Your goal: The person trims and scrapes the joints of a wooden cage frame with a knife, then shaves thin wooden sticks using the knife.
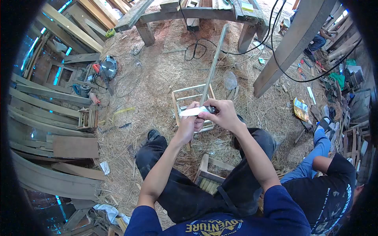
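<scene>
My right hand (221,114) is closed around the dark handle of what looks like a knife (193,111), its bright, flat blade pointing left. Just beneath the blade, my left hand (191,125) has its fingers curled round the near end of a long, thin wooden strip (215,63). From my hands the strip runs away and up towards the bench; its very end is hidden by fingers and blade. A small slatted wooden frame (176,103) stands on the floor below my hands. Between my legs is a wooden stool or box (204,177).
A wooden workbench (189,15) stands ahead, and a thick post (293,49) leans at right with a black cable (271,35). A circular saw (108,67) lies left near stacked boards (75,146). One person (321,188) sits close at right; another (318,41) is farther back.
</scene>
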The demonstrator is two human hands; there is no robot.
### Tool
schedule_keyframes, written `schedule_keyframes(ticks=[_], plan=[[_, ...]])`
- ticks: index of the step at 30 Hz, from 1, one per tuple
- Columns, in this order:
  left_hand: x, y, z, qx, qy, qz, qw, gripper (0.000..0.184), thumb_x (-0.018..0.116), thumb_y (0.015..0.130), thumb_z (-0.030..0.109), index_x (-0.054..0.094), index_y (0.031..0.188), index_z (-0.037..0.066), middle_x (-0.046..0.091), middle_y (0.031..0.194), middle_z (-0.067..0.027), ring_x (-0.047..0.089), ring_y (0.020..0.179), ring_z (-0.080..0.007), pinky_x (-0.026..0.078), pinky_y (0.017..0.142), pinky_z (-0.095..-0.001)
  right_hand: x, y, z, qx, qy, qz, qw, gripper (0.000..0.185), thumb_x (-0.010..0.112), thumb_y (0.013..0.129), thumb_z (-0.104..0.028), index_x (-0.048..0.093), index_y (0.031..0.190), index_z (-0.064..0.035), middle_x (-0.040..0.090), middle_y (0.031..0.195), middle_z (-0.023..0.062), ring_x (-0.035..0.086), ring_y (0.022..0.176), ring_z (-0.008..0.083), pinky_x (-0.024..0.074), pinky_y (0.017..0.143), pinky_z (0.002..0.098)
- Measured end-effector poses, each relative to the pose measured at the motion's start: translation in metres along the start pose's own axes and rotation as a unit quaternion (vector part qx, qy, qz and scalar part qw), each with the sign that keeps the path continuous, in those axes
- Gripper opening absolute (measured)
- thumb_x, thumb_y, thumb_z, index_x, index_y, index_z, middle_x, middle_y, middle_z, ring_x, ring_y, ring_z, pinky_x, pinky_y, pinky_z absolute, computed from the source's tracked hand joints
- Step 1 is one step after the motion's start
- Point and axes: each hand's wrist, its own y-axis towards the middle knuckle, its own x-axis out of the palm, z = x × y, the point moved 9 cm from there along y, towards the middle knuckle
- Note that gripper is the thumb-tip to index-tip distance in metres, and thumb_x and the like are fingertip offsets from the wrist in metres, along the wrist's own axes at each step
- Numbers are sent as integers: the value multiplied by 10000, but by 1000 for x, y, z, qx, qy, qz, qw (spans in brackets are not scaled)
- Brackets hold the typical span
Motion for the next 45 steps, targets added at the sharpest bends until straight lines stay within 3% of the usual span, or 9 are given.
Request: schedule_keyframes(ticks=[7,11,14,16,23,27,33,43,45], plan=[[18,-7,1,-49,-82,-68,993,142,349,1104,259,445,1034,180,401,671,51,329,495,-27,248,432,-189,4,0,15,40,63,-5,997,438,802,797,-474,747,967,-75,695,722,100,674,630,207,516,618,341],[13,-5,2,-36,-99,14,994,171,334,1102,227,460,1137,118,430,689,4,394,511,-85,360,473,-247,13,4,31,122,88,-37,988,447,751,854,-468,731,984,-41,697,753,111,668,675,184,509,646,328],[13,-3,9,-8,-84,6,996,232,342,1102,247,452,1170,54,512,719,-54,543,551,-156,533,580,-332,16,5,33,125,129,-25,984,402,704,906,-414,709,1037,-34,702,777,118,651,679,187,492,639,328],[16,-4,15,0,-70,6,998,254,339,1102,254,437,1142,24,542,710,-79,607,577,-206,596,690,-414,19,5,33,116,179,-28,977,349,687,936,-341,673,1045,-10,658,769,42,547,694,94,424,621,272],[18,-5,-1,-49,-35,-2,998,248,349,1100,284,442,1153,60,501,597,-51,568,508,-187,572,642,-379,35,4,49,190,229,-66,952,364,691,953,-342,697,953,22,600,748,-38,475,700,29,367,610,229],[20,-5,-9,-81,-75,-17,994,245,390,1092,289,470,1134,61,500,583,-40,566,501,-186,562,622,-362,45,-7,70,311,291,-59,903,298,704,942,-326,699,815,-56,545,653,-67,447,588,27,330,527,239],[36,-14,0,-115,-141,26,983,305,502,1055,248,549,1245,13,509,617,-3,536,510,-126,534,600,-332,41,-11,71,368,354,-30,859,284,698,921,-285,618,703,-121,533,603,-77,429,473,32,282,450,233],[34,-10,-6,-111,-204,-3,973,323,540,1039,239,572,1250,-3,539,685,-4,482,510,-98,491,617,-295,38,-12,70,373,349,-45,858,324,690,926,-295,570,666,-144,502,580,-85,404,468,32,284,458,239],[27,-3,-10,-97,-84,4,992,294,522,1046,247,582,1209,11,582,754,-25,543,579,-118,505,644,-297,33,-9,61,357,366,-38,859,317,684,943,-289,592,690,-122,516,610,-81,423,501,28,302,477,236]])
